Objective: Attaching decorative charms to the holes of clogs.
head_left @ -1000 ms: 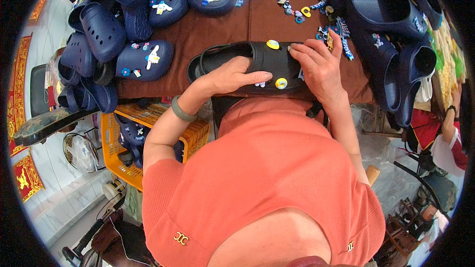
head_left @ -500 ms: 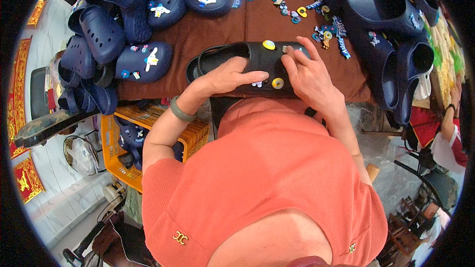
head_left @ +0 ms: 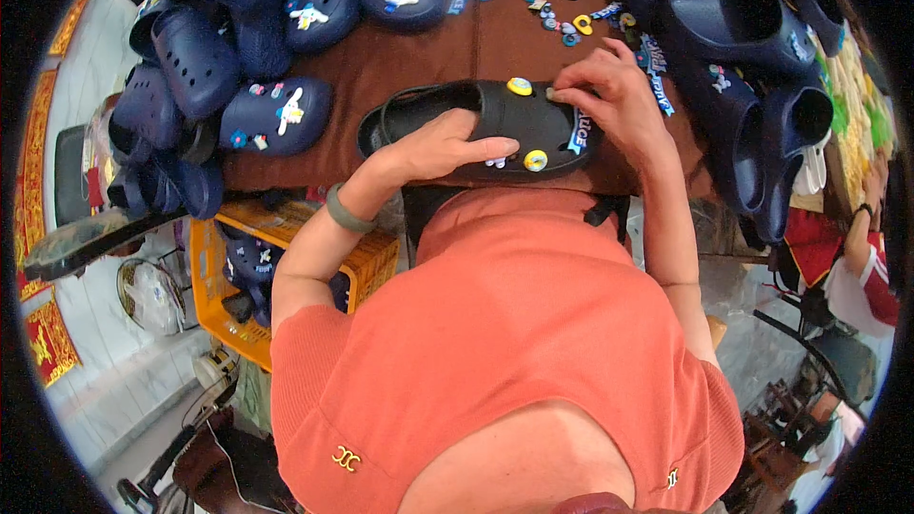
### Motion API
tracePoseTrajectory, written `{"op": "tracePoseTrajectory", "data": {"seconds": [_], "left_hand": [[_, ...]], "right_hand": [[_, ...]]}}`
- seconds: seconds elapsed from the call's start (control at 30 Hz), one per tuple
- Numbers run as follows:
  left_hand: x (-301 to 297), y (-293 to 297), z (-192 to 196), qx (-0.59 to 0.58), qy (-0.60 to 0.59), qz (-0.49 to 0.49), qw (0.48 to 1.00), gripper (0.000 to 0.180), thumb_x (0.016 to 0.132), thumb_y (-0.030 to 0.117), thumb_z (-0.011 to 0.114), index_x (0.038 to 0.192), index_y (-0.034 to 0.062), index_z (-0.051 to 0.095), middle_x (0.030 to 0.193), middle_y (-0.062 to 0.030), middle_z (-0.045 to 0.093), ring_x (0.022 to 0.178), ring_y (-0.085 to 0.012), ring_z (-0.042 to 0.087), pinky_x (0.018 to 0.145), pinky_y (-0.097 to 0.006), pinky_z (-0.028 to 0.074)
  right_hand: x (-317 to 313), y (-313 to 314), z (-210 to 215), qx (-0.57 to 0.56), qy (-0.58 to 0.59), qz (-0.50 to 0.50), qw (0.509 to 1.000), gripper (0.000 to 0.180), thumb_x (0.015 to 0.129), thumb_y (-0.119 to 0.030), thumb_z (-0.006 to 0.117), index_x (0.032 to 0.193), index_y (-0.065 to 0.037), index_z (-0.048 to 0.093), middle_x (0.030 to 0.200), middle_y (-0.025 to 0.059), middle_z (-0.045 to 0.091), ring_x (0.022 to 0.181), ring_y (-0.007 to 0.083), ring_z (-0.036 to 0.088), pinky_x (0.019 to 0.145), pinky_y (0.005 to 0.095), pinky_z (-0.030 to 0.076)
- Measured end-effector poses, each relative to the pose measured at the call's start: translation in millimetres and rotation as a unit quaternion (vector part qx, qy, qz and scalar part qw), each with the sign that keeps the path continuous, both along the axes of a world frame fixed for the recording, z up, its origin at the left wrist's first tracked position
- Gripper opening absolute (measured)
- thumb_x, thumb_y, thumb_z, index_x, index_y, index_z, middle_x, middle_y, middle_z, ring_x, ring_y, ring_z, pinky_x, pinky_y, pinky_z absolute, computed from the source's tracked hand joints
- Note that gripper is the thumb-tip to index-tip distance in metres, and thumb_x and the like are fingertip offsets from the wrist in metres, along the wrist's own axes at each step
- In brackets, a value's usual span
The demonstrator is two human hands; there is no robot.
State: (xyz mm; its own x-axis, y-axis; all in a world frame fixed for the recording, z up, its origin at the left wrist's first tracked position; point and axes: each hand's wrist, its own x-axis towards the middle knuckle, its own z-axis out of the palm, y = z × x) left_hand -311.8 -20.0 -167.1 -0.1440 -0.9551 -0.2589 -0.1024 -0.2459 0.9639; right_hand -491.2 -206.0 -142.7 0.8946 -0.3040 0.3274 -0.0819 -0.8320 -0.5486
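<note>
A black clog (head_left: 514,119) lies sideways in front of me on the brown cloth (head_left: 409,57). My left hand (head_left: 428,148) grips it, fingers inside the foot opening and thumb pressed on the upper. At the far side of the toe, my right hand (head_left: 614,90) pinches a small pale shoe charm (head_left: 555,93) against the clog; its back is hidden. Set in the upper are a yellow and white oval charm (head_left: 519,87), a yellow ring charm (head_left: 536,161) and a blue lettered banner charm (head_left: 579,133). My left thumb partly covers a small white charm (head_left: 496,162).
Loose charms (head_left: 571,24) are scattered beyond the clog. Dark blue clogs are piled at left (head_left: 195,62) and right (head_left: 728,19). An orange crate (head_left: 376,266) holding clogs stands below the table at left. Another person's arm (head_left: 862,228) shows at far right.
My right hand has drawn back to the right and its wrist has lifted, uncovering the lettered banner charm on the toe. My left hand keeps its hold.
</note>
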Motion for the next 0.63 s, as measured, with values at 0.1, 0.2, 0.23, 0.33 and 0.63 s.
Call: {"op": "tracePoseTrajectory", "data": {"seconds": [0.1,0.2,0.23,0.33,0.63], "left_hand": [[7,7,-7,0.039,-0.076,0.000,0.996,0.046,0.086,0.036,0.062,0.112,-0.0014,0.058,0.101,-0.0045,0.061,0.091,-0.0143,0.053,0.082,-0.029,0.043],[4,8,5,0.050,-0.031,0.037,0.998,0.052,0.085,0.033,0.062,0.122,-0.0025,0.051,0.115,-0.0076,0.058,0.104,-0.0177,0.052,0.093,-0.030,0.040],[-2,8,4,0.008,-0.051,0.088,0.995,0.049,0.085,0.039,0.062,0.105,-0.0053,0.060,0.094,-0.0085,0.063,0.089,-0.0176,0.055,0.082,-0.032,0.044],[-2,2,8,0.010,0.017,0.055,0.998,0.043,0.088,0.026,0.060,0.118,-0.0035,0.054,0.108,-0.0071,0.059,0.098,-0.0159,0.053,0.088,-0.030,0.042],[0,4,-3,0.031,-0.009,0.057,0.998,0.040,0.087,0.028,0.061,0.112,-0.0033,0.058,0.098,-0.0062,0.061,0.090,-0.0141,0.054,0.080,-0.028,0.044]], "right_hand": [[17,-9,7,0.010,0.058,0.095,0.994,0.017,0.075,-0.019,0.072,0.083,-0.005,0.067,0.081,0.0034,0.067,0.083,0.0188,0.061,0.092,0.0352,0.039],[39,-33,-5,0.060,0.142,0.171,0.973,0.041,0.074,-0.028,0.074,0.103,-0.002,0.062,0.091,0.0143,0.066,0.091,0.0265,0.063,0.080,0.0382,0.049],[43,-36,-5,0.104,0.201,0.198,0.954,0.044,0.076,-0.029,0.072,0.108,-0.001,0.060,0.097,0.0159,0.066,0.094,0.0300,0.063,0.083,0.0393,0.048],[49,-32,9,0.031,0.357,0.191,0.914,0.043,0.083,-0.034,0.062,0.111,-0.001,0.059,0.103,0.0200,0.064,0.100,0.0351,0.060,0.085,0.0428,0.046],[28,-20,-9,0.142,0.272,0.092,0.947,0.046,0.083,-0.036,0.063,0.119,-0.007,0.056,0.110,0.0222,0.061,0.106,0.0334,0.058,0.090,0.0422,0.044]]}}
